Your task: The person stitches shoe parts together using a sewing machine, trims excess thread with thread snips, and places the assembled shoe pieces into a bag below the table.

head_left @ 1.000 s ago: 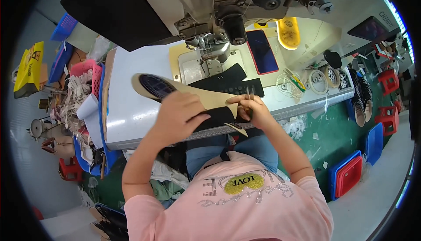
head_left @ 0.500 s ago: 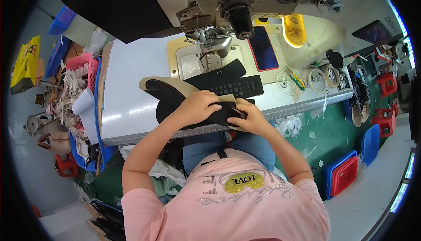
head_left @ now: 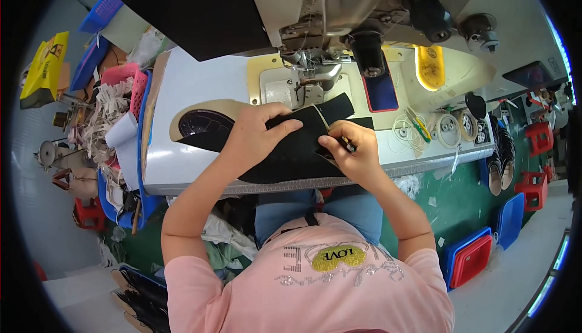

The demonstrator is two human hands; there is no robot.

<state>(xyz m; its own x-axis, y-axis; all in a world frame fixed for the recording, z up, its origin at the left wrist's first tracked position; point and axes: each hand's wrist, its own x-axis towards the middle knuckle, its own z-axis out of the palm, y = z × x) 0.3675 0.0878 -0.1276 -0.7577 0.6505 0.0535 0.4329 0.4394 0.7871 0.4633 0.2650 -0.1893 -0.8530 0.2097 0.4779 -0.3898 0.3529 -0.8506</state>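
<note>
My left hand [head_left: 254,136] is closed on a black shoe upper [head_left: 279,160], thumb on top, fingers partly hidden. The upper lies across the front of the sewing machine's table, with a beige-edged, dark-lined part [head_left: 206,121] curving out at its left. At the right edge of the upper, my right hand [head_left: 356,148] is closed in a pinch; a small dark, shiny thing shows between its fingers, too small to make out. A black strip [head_left: 336,107] lies just beyond the hands, before the sewing machine's presser foot [head_left: 312,93].
On the table [head_left: 200,75] at right are a phone [head_left: 383,93], a yellow tray [head_left: 430,69], yellow-green snips [head_left: 418,127] and white thread [head_left: 403,139]. A blue bin [head_left: 145,145] and pink basket [head_left: 139,84] stand at left. Red and blue trays [head_left: 473,257] are low right.
The black upper has been turned and spread flatter, now covering the perforated strip. My left hand has moved left and up over it; my right hand has shifted slightly right.
</note>
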